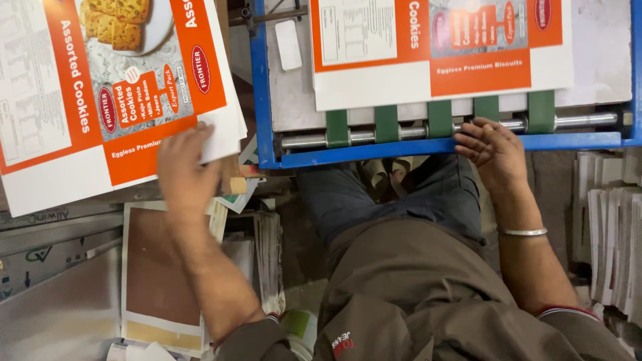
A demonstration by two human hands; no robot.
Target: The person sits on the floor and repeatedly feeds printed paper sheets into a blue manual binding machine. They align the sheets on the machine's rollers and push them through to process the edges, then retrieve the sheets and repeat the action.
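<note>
While one printed carton sheet (428,50) already lies on the blue-framed feed table (262,87), its lower edge just above the green belts (388,124) and the steel roller (582,121), I judge the feeding as partly done: one sheet is placed, and the stack of flat carton sheets (100,93) at my left is untouched bulk. My left hand (184,170) rests flat on the lower corner of that stack, fingers spread, clamped on nothing that I can confirm. My right hand (491,148) lies open on the frame's front rail, fingertips touching the roller, holding nothing. Between the two positions, my knees sit under the frame. Loose paper scraps (267,257) and a brown-faced board (157,267) lie below the stack; white sheet bundles (612,234) stand at my right.
</note>
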